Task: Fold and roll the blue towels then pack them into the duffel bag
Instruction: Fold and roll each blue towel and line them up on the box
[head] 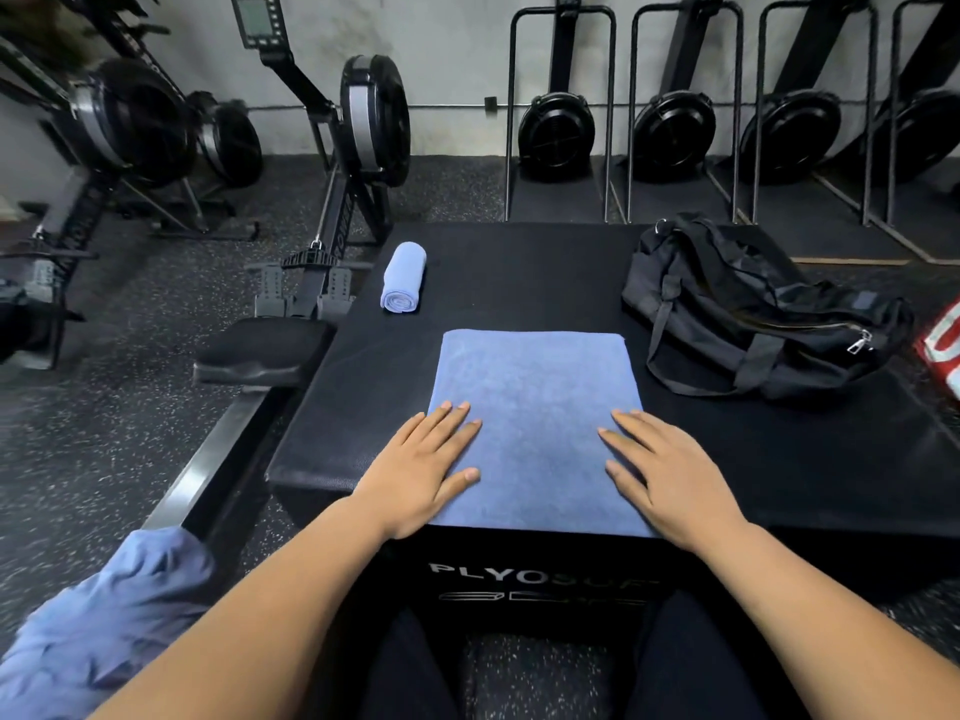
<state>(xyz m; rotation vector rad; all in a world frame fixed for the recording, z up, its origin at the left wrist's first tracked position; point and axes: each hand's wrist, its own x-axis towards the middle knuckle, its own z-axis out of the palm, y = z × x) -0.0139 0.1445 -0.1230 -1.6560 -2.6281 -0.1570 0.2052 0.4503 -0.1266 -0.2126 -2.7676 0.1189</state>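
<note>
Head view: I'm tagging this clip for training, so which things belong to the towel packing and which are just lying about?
Part of the job: flat blue towel under the left hand and right hand; rolled towel; duffel bag; crumpled blue towel at lower left; black box as work surface.
Lying about: rowing machines; red and white item at the right edge.

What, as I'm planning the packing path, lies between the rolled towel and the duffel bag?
Head view: only bare plyo box top between rolled towel and duffel bag; the folded towel lies nearer, off that line.
</note>
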